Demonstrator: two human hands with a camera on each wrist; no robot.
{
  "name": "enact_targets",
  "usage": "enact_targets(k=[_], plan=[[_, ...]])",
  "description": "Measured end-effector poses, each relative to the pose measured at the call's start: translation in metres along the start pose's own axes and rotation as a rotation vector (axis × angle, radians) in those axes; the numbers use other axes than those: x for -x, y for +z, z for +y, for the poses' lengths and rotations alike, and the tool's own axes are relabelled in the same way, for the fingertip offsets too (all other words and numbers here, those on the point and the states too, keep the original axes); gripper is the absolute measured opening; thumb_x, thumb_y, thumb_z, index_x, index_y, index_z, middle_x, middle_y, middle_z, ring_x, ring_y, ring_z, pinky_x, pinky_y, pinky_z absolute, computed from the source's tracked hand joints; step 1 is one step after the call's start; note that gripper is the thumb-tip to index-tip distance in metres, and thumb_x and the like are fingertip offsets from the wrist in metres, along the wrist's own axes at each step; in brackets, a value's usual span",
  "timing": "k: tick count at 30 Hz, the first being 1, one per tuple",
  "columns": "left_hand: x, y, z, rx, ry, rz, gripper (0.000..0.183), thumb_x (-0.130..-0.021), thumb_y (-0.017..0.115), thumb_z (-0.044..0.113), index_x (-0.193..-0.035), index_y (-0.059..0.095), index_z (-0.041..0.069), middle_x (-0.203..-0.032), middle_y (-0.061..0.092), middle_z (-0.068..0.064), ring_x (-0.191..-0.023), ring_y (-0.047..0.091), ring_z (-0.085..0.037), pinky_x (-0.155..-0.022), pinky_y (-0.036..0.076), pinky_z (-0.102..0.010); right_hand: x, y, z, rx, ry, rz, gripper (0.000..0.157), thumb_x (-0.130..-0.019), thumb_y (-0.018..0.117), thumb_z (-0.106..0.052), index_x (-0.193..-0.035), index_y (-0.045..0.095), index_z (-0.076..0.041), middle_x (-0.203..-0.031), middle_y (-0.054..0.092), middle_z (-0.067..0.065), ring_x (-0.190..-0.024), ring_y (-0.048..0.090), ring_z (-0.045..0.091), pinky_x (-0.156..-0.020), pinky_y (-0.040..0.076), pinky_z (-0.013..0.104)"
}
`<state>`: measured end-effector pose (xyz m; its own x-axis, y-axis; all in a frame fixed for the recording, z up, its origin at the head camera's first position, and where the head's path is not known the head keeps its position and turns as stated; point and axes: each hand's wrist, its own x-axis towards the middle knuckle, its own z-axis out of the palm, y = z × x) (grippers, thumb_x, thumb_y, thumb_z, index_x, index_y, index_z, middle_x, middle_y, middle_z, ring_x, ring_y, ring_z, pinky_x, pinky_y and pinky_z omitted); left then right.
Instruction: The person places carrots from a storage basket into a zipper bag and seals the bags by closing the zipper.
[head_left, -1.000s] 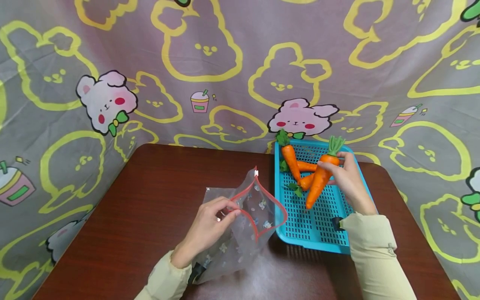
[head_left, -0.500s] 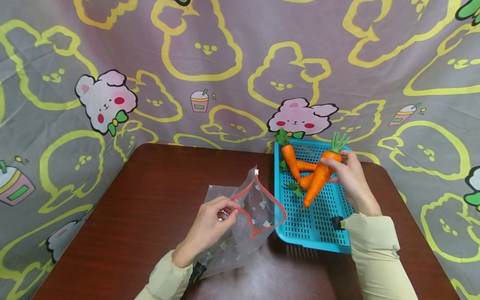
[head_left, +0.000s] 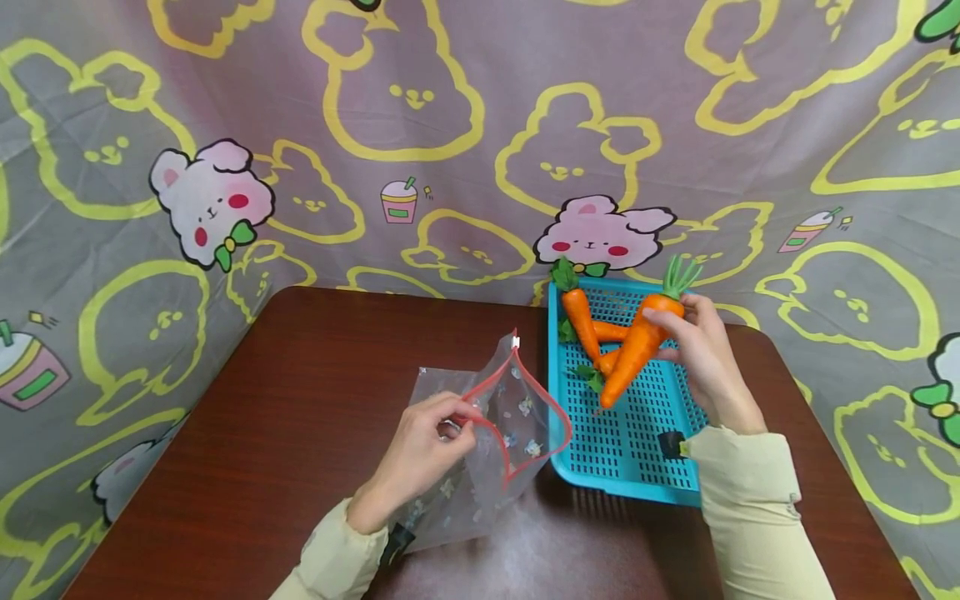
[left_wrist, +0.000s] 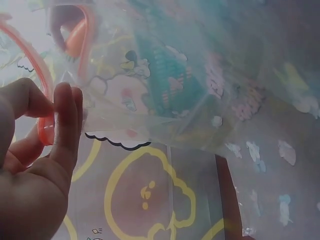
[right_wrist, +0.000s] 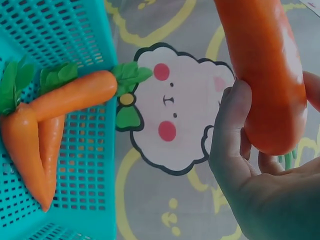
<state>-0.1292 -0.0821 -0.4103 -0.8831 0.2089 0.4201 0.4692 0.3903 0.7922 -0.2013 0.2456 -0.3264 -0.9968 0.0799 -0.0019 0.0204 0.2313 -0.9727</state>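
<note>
My left hand (head_left: 420,442) pinches the near lip of a clear zip bag (head_left: 472,500) with a red seal and small printed figures. The bag's mouth gapes toward the right, and a white slider sits at its upper corner. My right hand (head_left: 705,358) grips a large orange carrot (head_left: 637,354) near its green-stemmed top, thumb on one side. That carrot hangs tilted over a blue perforated basket (head_left: 622,458), its tip pointing down and left. In the right wrist view its thick end (right_wrist: 272,110) rests between thumb and fingers. Through the bag, the left wrist view shows a blurred teal shape.
Several smaller carrots with leafy tops lie inside the basket, one carrot (head_left: 579,317) leaning along its left wall. The basket stands on the right of a dark brown table (head_left: 315,400). A patterned cloth (head_left: 442,125) hangs behind and at both sides.
My right hand has lifted the carrot a little, its tip swinging slightly to the left and up. The left hand and the bag have barely shifted.
</note>
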Motion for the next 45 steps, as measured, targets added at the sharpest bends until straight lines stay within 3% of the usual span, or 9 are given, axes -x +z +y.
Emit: enact_targets(k=[11, 15, 24, 33, 41, 45], plan=[[-0.003, 0.003, 0.002, -0.015, 0.038, -0.009, 0.018, -0.076, 0.067, -0.003, -0.085, 0.072, 0.012, -0.089, 0.069, 0.003, -0.07, 0.058, -0.002, -0.062, 0.054, -0.021, 0.006, 0.006, -0.01, -0.154, -0.009, -0.018, 0.059, -0.092, 0.064, -0.034, -0.13, 0.025, -0.012, -0.116, 0.043, -0.001, -0.099, 0.053, 0.016, -0.069, 0.057, 0.022], [-0.003, 0.002, 0.003, -0.004, 0.033, -0.015, 0.016, -0.077, 0.069, -0.001, -0.085, 0.072, 0.012, -0.089, 0.069, 0.003, -0.07, 0.057, -0.002, -0.061, 0.054, -0.022, 0.009, 0.009, -0.013, -0.188, -0.032, -0.025, 0.047, -0.093, 0.064, -0.032, -0.122, 0.03, -0.017, -0.116, 0.044, 0.001, -0.099, 0.053, 0.017, -0.069, 0.057, 0.023], [-0.004, 0.003, 0.003, 0.004, -0.004, -0.07, 0.009, -0.083, 0.074, 0.01, -0.091, 0.073, 0.012, -0.092, 0.068, 0.003, -0.071, 0.059, -0.002, -0.064, 0.054, -0.021, 0.015, 0.016, -0.02, -0.246, -0.061, -0.043, 0.04, -0.093, 0.064, -0.028, -0.117, 0.034, -0.018, -0.117, 0.045, 0.003, -0.098, 0.055, 0.017, -0.068, 0.056, 0.023], [-0.005, 0.002, 0.005, -0.016, -0.009, -0.087, 0.009, -0.083, 0.075, 0.011, -0.09, 0.072, 0.015, -0.092, 0.067, 0.005, -0.07, 0.056, -0.003, -0.061, 0.051, -0.02, 0.022, 0.026, -0.022, -0.244, -0.129, -0.047, 0.035, -0.093, 0.064, -0.024, -0.114, 0.037, -0.017, -0.116, 0.046, 0.003, -0.097, 0.053, 0.018, -0.067, 0.055, 0.022], [-0.007, 0.003, 0.006, -0.009, -0.002, -0.092, 0.006, -0.084, 0.074, 0.012, -0.088, 0.071, 0.015, -0.099, 0.07, 0.0, -0.073, 0.058, -0.003, -0.062, 0.052, -0.02, 0.027, 0.034, -0.024, -0.15, -0.129, -0.056, 0.039, -0.094, 0.063, -0.029, -0.119, 0.037, -0.015, -0.122, 0.043, 0.003, -0.102, 0.054, 0.018, -0.077, 0.053, 0.018], [-0.008, 0.004, 0.006, -0.01, 0.004, -0.084, 0.01, -0.083, 0.074, 0.012, -0.092, 0.07, 0.013, -0.093, 0.069, 0.004, -0.073, 0.059, -0.002, -0.061, 0.052, -0.021, 0.03, 0.038, -0.023, -0.101, -0.124, -0.064, 0.04, -0.094, 0.062, -0.03, -0.122, 0.037, -0.015, -0.124, 0.045, 0.004, -0.107, 0.051, 0.018, -0.082, 0.051, 0.016]])
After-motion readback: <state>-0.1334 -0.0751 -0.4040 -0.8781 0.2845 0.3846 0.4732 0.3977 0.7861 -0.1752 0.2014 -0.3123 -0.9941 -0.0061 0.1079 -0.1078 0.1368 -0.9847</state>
